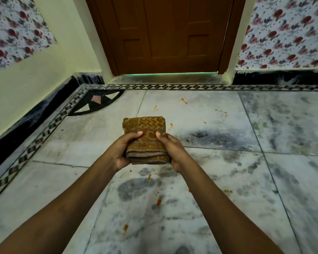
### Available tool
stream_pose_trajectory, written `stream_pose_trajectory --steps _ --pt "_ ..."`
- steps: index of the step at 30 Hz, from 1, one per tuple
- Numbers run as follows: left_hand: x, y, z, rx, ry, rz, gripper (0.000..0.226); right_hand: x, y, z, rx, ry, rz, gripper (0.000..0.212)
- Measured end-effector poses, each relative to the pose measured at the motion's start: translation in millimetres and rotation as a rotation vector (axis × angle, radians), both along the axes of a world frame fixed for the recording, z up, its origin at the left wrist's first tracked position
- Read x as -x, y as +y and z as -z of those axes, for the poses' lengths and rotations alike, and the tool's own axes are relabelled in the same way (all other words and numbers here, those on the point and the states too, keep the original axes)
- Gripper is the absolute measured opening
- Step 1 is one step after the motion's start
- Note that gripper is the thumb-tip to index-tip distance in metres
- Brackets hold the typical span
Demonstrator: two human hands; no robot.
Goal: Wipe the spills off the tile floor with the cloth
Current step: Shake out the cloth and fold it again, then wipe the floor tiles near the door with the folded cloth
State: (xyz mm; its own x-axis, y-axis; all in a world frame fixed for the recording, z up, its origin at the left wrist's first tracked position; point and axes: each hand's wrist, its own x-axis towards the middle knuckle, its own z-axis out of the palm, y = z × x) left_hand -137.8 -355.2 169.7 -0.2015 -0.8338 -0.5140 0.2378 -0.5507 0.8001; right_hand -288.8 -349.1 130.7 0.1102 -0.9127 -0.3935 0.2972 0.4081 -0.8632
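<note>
No legible text, label, brand, number or sign can be made out anywhere in the view; only patterns are seen.

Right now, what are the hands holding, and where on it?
Both hold the folded brown cloth by its near end: left hand on its left edge, right hand on its right edge, thumbs on top.

Arms: two, both bare from the frame's lower edge to the wrists; no sleeves in view.
Left hand (122, 150): bare, no glove, ring or wristband visible.
Right hand (172, 150): bare, likewise unadorned; short thumbnail showing.
</note>
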Motion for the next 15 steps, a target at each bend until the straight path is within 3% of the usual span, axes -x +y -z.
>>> stream_pose_trajectory --steps 7,15 --pt "-16 -1 28 -0.187 -0.043 -0.097 0.023 14 -7 21 -0.015 0.439 -0.018 0.052" --pt "-39 -74 43 -0.173 -0.072 -0.139 0.017 37 -48 45 0.039 0.738 0.100 0.057"
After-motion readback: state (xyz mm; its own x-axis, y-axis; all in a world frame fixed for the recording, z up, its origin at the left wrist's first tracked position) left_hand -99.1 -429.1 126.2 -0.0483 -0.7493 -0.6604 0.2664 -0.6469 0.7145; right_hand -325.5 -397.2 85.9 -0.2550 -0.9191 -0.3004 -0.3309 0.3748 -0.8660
